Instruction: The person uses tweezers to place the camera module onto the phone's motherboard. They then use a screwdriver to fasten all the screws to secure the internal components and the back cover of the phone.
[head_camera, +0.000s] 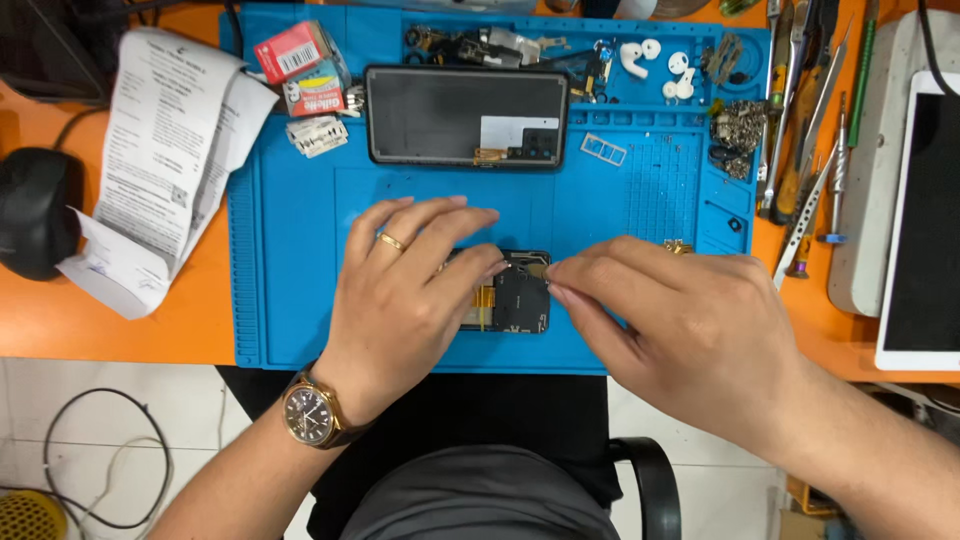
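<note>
Opened phone (515, 292): near edge of blue mat (290, 215), mostly covered by left hand (400, 290), fingers spread flat on it. Right hand (670, 320): fingertips pinched together at its top edge. Behind: screen panel (465, 115), earbuds (655, 62), tweezers (805, 150); receipt (160, 150) left.

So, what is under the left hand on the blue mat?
Under the left hand lies an opened phone on the blue mat. Its dark right part and some orange ribbon show. The hand covers the rest, so its left part cannot be seen.
</note>
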